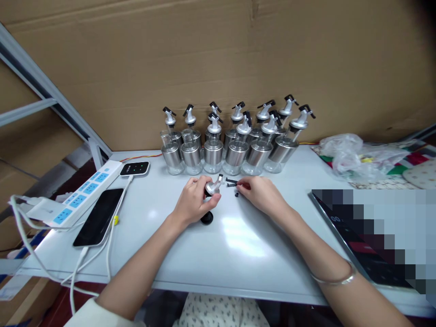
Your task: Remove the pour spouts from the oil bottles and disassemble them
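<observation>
In my left hand (193, 200) is a silver pourer spout (214, 186), gripped between thumb and fingers with its tip pointing right. My right hand (258, 194) has its fingertips pinched on a small black plastic lever (231, 183) just right of the spout. A tiny black piece (236, 195) lies below those fingertips. On the table under my left hand rests a round black cap (206, 218). Behind both hands stand several glass bottles with steel sleeves (213, 156). Many carry silver pourers with black levers (302, 117); the two front left ones have bare necks.
At the left lie a power strip (89, 188), a black phone (98, 218), a small device (135, 168) and white cables (108, 254). A tablet-like screen (354, 245), partly blurred, sits at the right. Behind it are plastic bags (350, 156). Cardboard (211, 59) walls the back.
</observation>
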Demonstrator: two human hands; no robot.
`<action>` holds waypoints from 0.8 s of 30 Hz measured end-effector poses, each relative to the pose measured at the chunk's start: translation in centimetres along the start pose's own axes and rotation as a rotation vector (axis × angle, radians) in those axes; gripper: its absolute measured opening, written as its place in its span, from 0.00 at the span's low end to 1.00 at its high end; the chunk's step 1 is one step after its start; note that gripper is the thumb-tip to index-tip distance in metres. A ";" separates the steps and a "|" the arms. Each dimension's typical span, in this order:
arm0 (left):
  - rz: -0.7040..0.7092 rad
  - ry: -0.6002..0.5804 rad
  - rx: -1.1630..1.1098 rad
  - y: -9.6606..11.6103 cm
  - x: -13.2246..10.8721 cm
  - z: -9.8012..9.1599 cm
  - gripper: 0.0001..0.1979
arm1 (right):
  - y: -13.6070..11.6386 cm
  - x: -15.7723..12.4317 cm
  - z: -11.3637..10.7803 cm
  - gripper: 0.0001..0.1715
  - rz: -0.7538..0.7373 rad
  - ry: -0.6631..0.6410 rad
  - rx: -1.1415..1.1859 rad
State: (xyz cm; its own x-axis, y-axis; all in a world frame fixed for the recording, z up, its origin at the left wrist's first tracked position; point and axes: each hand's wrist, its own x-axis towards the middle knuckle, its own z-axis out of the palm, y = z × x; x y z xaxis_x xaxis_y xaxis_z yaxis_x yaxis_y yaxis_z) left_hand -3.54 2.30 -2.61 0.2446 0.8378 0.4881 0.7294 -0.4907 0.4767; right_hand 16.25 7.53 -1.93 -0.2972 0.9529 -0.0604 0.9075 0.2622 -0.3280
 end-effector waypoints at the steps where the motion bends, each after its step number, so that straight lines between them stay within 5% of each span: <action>1: -0.001 -0.003 0.000 0.0 0.0 0.0 0.17 | 0.0 0.0 0.0 0.16 -0.013 -0.002 -0.007; 24: 0.023 0.000 0.005 0.1 0.0 0.0 0.18 | 1.5 0.6 1.7 0.26 -0.302 0.135 0.057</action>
State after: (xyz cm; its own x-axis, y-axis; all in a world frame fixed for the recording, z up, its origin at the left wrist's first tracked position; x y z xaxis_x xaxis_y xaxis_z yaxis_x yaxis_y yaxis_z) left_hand -3.52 2.26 -2.54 0.2609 0.8264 0.4990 0.7268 -0.5083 0.4620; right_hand 16.92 8.28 -4.02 -0.5049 0.8458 0.1724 0.7649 0.5309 -0.3648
